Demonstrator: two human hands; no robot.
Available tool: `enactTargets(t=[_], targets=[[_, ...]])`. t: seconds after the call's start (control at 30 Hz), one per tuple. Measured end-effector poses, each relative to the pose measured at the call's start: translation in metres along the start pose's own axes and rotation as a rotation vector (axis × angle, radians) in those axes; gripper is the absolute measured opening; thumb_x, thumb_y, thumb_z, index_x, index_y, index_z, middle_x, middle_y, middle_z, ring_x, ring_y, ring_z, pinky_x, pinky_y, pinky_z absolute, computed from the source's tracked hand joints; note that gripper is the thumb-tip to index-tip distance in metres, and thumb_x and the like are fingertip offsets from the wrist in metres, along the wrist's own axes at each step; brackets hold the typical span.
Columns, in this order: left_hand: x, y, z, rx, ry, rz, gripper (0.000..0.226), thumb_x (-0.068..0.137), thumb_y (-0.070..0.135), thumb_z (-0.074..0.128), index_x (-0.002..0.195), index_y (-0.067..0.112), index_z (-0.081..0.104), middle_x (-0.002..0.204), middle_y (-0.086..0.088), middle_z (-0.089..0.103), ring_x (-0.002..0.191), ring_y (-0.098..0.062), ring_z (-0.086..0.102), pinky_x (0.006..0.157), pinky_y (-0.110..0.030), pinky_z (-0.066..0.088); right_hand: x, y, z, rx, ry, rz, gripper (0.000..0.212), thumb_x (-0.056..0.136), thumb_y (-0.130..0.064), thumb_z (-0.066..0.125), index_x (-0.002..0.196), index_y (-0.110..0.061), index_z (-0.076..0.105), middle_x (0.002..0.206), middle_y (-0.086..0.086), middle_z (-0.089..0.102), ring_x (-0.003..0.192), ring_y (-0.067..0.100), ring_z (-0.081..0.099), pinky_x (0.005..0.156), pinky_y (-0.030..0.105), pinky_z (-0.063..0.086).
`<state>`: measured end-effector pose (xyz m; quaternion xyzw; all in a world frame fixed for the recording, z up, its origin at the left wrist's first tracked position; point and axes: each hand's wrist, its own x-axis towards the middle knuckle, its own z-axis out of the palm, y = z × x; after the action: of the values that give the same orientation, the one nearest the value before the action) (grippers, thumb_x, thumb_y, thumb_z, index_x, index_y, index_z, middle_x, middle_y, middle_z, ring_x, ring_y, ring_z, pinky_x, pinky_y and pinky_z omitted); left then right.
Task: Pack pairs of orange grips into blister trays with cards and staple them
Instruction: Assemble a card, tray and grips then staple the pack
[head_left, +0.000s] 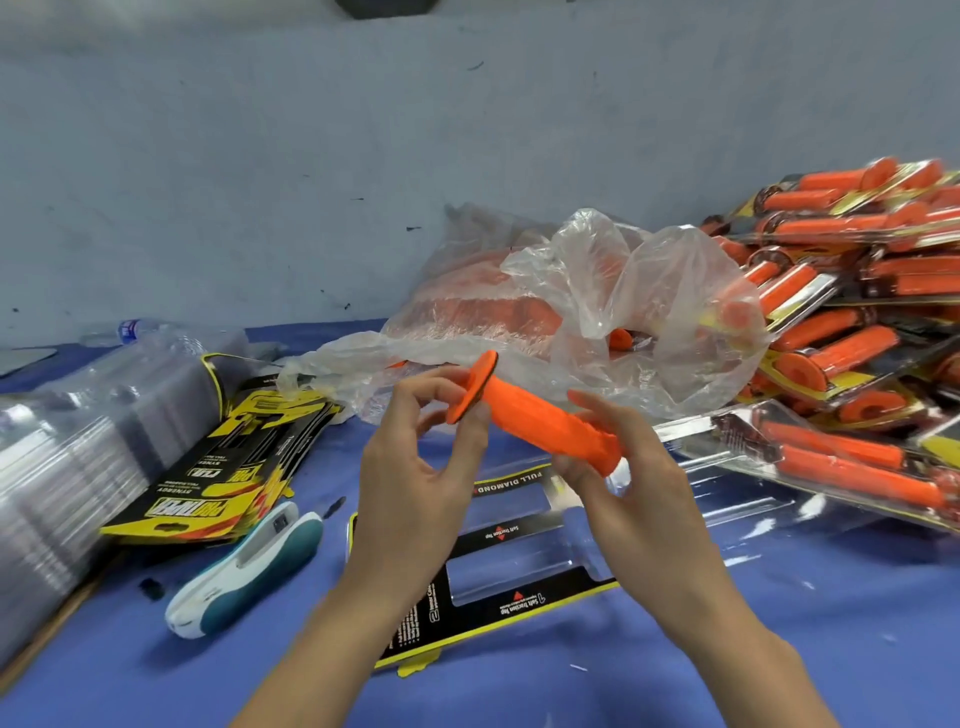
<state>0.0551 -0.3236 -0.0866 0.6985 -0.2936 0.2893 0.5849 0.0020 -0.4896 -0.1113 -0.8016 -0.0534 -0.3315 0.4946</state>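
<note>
An orange grip (545, 421) is held in the air between both hands, flange end up-left. My left hand (421, 467) pinches the flange with thumb and fingers. My right hand (634, 467) holds the narrow end, fingers curled round it. Below the hands a clear blister tray (524, 556) lies on a black and yellow card (498, 618) on the blue table. A teal and white stapler (244, 571) lies left of the card. A plastic bag (571, 317) behind the hands holds more orange grips.
A stack of clear blister trays (67, 447) and a pile of black and yellow cards (228, 467) sit at the left. Several finished packs (852, 322) are heaped at the right. A grey wall runs along the back.
</note>
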Motion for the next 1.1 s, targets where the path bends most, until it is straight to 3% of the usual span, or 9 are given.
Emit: enactTargets(t=[0.13, 0.23, 0.4, 0.53, 0.63, 0.7, 0.9, 1.0, 1.1], targets=[[-0.013, -0.001, -0.009, -0.022, 0.077, -0.228, 0.019, 0.090, 0.050, 0.063, 0.099, 0.034, 0.062, 0.101, 0.014, 0.070, 0.096, -0.008, 0.066, 0.077, -0.024, 0.049, 0.001, -0.014, -0.004, 0.222, -0.011, 0.103, 0.036, 0.084, -0.041, 0.068, 0.116, -0.049, 0.055, 0.099, -0.023, 0.064, 0.089, 0.004, 0.063, 0.075, 0.011, 0.047], [-0.020, 0.000, -0.020, -0.031, 0.084, -0.277, 0.012, 0.089, 0.044, 0.068, 0.098, 0.038, 0.065, 0.097, 0.011, 0.072, 0.094, -0.008, 0.067, 0.076, -0.017, 0.050, 0.003, -0.019, -0.004, 0.317, -0.042, 0.147, 0.041, 0.073, -0.052, 0.068, 0.112, -0.048, 0.058, 0.095, -0.015, 0.067, 0.091, 0.008, 0.065, 0.078, 0.017, 0.051], [-0.024, 0.003, -0.030, -0.022, 0.085, -0.335, 0.012, 0.085, 0.041, 0.068, 0.096, 0.043, 0.065, 0.089, 0.008, 0.072, 0.081, -0.008, 0.069, 0.074, -0.030, 0.052, 0.008, -0.020, -0.001, 0.352, -0.070, 0.143, 0.042, 0.078, -0.054, 0.065, 0.119, -0.051, 0.056, 0.100, -0.008, 0.068, 0.095, 0.006, 0.065, 0.079, 0.011, 0.046], [-0.022, -0.011, -0.038, 0.044, 0.141, -0.450, 0.008, 0.088, 0.035, 0.069, 0.094, 0.030, 0.066, 0.081, 0.009, 0.074, 0.071, -0.009, 0.070, 0.069, -0.030, 0.052, 0.012, -0.001, -0.004, 0.017, -0.061, 0.096, 0.037, 0.093, -0.056, 0.044, 0.127, -0.044, 0.054, 0.112, -0.026, 0.062, 0.108, -0.003, 0.055, 0.086, 0.008, 0.040], [-0.024, -0.024, -0.042, 0.134, 0.088, -0.550, 0.007, 0.089, 0.031, 0.069, 0.091, 0.024, 0.067, 0.072, 0.008, 0.073, 0.067, -0.012, 0.070, 0.071, -0.043, 0.059, 0.011, 0.022, -0.007, -0.493, 0.020, 0.023, 0.023, 0.098, -0.032, 0.052, 0.115, -0.028, 0.066, 0.118, -0.008, 0.062, 0.112, 0.018, 0.053, 0.096, 0.033, 0.042], [-0.025, -0.030, -0.041, 0.209, 0.034, -0.603, 0.007, 0.090, 0.030, 0.069, 0.088, 0.024, 0.067, 0.067, 0.005, 0.073, 0.066, -0.015, 0.070, 0.074, -0.049, 0.058, 0.009, 0.033, -0.005, -0.660, 0.038, 0.028, 0.017, 0.092, -0.024, 0.063, 0.106, -0.023, 0.071, 0.116, 0.003, 0.062, 0.111, 0.028, 0.054, 0.098, 0.043, 0.042], [-0.029, -0.036, -0.038, 0.407, -0.046, -0.645, 0.011, 0.088, 0.034, 0.069, 0.082, 0.028, 0.062, 0.065, 0.027, 0.067, 0.054, 0.000, 0.065, 0.064, -0.033, 0.056, 0.002, 0.044, 0.001, -0.777, -0.040, 0.007, 0.013, 0.083, -0.023, 0.073, 0.096, -0.026, 0.074, 0.116, 0.007, 0.063, 0.108, 0.033, 0.058, 0.098, 0.056, 0.042], [-0.030, -0.037, -0.038, 0.438, -0.051, -0.675, 0.011, 0.087, 0.034, 0.069, 0.083, 0.026, 0.064, 0.063, 0.016, 0.070, 0.054, -0.002, 0.066, 0.061, -0.029, 0.053, -0.001, 0.044, 0.002, -0.803, -0.120, 0.054, 0.012, 0.083, -0.025, 0.072, 0.094, -0.030, 0.073, 0.123, 0.006, 0.061, 0.113, 0.032, 0.055, 0.101, 0.051, 0.040], [-0.032, -0.037, -0.037, 0.457, -0.066, -0.696, 0.012, 0.088, 0.036, 0.069, 0.089, 0.026, 0.064, 0.073, 0.006, 0.072, 0.063, -0.009, 0.069, 0.068, -0.035, 0.056, -0.002, 0.043, 0.003, -0.813, -0.144, 0.084, 0.011, 0.084, -0.025, 0.071, 0.093, -0.031, 0.073, 0.126, 0.006, 0.060, 0.116, 0.032, 0.054, 0.103, 0.050, 0.039]])
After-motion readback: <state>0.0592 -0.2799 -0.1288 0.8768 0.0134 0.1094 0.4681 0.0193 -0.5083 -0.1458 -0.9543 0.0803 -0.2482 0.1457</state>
